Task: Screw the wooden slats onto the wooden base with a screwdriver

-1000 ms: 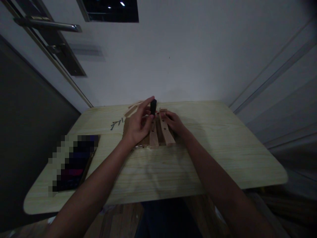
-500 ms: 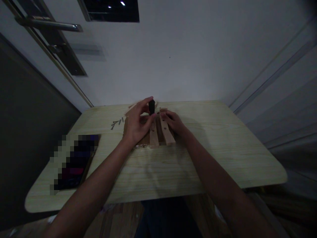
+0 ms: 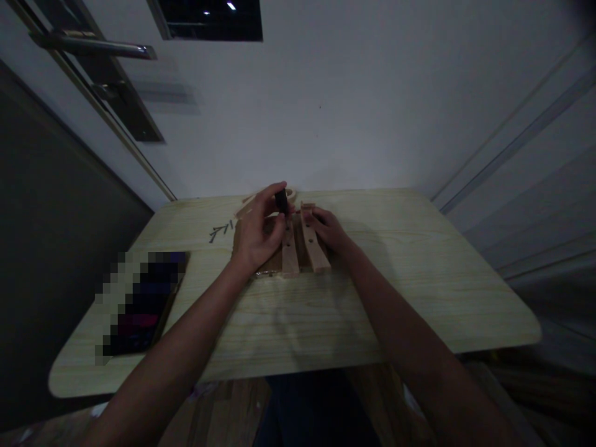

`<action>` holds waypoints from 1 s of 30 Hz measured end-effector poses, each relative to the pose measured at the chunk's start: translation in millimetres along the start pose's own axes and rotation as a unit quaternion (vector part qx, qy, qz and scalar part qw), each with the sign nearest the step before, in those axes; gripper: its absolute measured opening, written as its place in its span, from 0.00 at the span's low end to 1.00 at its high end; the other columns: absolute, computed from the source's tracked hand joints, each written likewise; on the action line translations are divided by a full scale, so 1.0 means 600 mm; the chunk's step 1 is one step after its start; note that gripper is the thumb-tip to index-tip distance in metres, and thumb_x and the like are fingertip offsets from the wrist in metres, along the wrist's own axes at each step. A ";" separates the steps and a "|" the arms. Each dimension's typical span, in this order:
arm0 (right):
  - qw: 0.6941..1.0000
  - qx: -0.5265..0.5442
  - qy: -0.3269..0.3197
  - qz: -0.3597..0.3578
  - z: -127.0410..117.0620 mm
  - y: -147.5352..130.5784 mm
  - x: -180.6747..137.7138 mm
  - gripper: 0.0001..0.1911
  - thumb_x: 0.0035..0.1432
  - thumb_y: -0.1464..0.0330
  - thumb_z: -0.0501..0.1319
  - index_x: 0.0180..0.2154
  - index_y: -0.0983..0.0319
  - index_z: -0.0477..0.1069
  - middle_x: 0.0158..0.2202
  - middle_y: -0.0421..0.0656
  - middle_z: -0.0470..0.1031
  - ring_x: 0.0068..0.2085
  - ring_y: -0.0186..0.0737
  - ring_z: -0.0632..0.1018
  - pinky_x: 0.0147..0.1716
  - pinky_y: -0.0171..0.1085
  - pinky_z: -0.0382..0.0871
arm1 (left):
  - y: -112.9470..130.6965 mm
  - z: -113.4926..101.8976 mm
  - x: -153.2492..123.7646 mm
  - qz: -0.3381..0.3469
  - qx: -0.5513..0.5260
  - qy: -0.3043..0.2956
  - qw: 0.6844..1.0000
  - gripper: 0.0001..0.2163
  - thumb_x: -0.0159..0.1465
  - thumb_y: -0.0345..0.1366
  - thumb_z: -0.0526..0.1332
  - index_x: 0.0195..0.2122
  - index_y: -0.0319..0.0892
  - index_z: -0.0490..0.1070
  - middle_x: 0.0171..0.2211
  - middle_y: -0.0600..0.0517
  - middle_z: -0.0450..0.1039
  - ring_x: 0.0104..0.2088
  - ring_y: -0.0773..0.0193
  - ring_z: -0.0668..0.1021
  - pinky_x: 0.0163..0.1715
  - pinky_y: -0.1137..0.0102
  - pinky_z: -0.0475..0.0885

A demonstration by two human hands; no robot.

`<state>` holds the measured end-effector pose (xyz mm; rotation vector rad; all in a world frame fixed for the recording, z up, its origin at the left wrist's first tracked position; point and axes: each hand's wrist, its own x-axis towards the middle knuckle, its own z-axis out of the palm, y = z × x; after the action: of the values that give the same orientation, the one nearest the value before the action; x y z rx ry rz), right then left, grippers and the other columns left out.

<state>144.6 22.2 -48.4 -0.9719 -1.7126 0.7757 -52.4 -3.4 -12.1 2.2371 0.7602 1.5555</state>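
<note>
My left hand is closed round the black handle of what looks like a screwdriver, which leans a little to the left. Its tip is hard to make out, near the upper end of the left wooden strip, a pale piece with holes along it. My right hand grips the far end of a second drilled wooden strip, fingers wrapped on its right side. Both strips lie side by side on a brown, cardboard-like pad.
Several screws lie left of the pad. A tablet or phone, partly pixelated, rests at the table's left. Behind my left hand are a pale ring, perhaps a tape roll, and another wooden piece. A white door stands behind.
The black handle has tipped from upright to leaning left, and my left fingers have shifted slightly with it. My right hand and both strips stay nearly in place.
</note>
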 end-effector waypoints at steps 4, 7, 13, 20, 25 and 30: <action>1.000 -0.005 0.005 0.004 0.001 0.002 0.001 0.33 0.61 0.38 0.54 0.33 0.61 0.74 0.31 0.44 0.74 0.34 0.41 0.73 0.36 0.40 0.66 | -0.007 0.003 0.002 -0.004 0.015 0.017 1.000 0.25 0.69 0.44 0.63 0.66 0.55 0.59 0.55 0.49 0.73 0.48 0.61 0.82 0.40 0.70 0.82; 1.000 -0.012 0.007 0.002 0.001 0.005 0.001 0.32 0.61 0.38 0.54 0.31 0.61 0.72 0.30 0.44 0.73 0.34 0.41 0.72 0.35 0.40 0.66 | -0.011 0.004 0.005 0.011 0.040 0.042 0.998 0.25 0.68 0.45 0.65 0.64 0.54 0.62 0.57 0.48 0.70 0.48 0.61 0.81 0.40 0.70 0.82; 1.000 -0.004 0.000 0.003 0.000 0.000 0.000 0.32 0.61 0.39 0.54 0.32 0.61 0.72 0.31 0.44 0.74 0.35 0.41 0.73 0.36 0.40 0.66 | -0.002 0.001 0.006 0.030 0.052 0.030 0.998 0.27 0.70 0.50 0.61 0.68 0.53 0.58 0.61 0.47 0.69 0.50 0.59 0.81 0.45 0.67 0.82; 1.000 -0.002 -0.001 0.012 -0.001 -0.004 0.000 0.32 0.61 0.39 0.55 0.30 0.62 0.71 0.30 0.43 0.72 0.33 0.41 0.72 0.35 0.40 0.65 | 0.005 0.001 0.003 0.000 -0.009 0.016 1.000 0.24 0.72 0.46 0.58 0.68 0.52 0.58 0.59 0.46 0.72 0.48 0.62 0.82 0.41 0.71 0.82; 1.000 0.002 -0.002 0.009 -0.001 -0.001 0.000 0.31 0.61 0.39 0.55 0.34 0.61 0.73 0.32 0.43 0.75 0.35 0.41 0.73 0.37 0.39 0.66 | -0.006 0.004 0.004 -0.016 -0.004 0.028 0.999 0.25 0.68 0.45 0.64 0.64 0.54 0.62 0.56 0.48 0.72 0.47 0.62 0.82 0.35 0.74 0.82; 1.000 -0.004 0.003 0.011 -0.002 0.000 0.000 0.32 0.60 0.38 0.55 0.32 0.61 0.73 0.31 0.43 0.74 0.34 0.41 0.72 0.36 0.39 0.66 | -0.012 0.003 0.005 -0.011 0.029 0.040 0.999 0.26 0.67 0.48 0.65 0.64 0.54 0.62 0.57 0.48 0.69 0.47 0.62 0.80 0.36 0.73 0.82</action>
<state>145.7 22.3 -48.1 -0.9987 -1.7023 0.7801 -51.8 4.3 -14.5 2.2107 0.8586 1.6403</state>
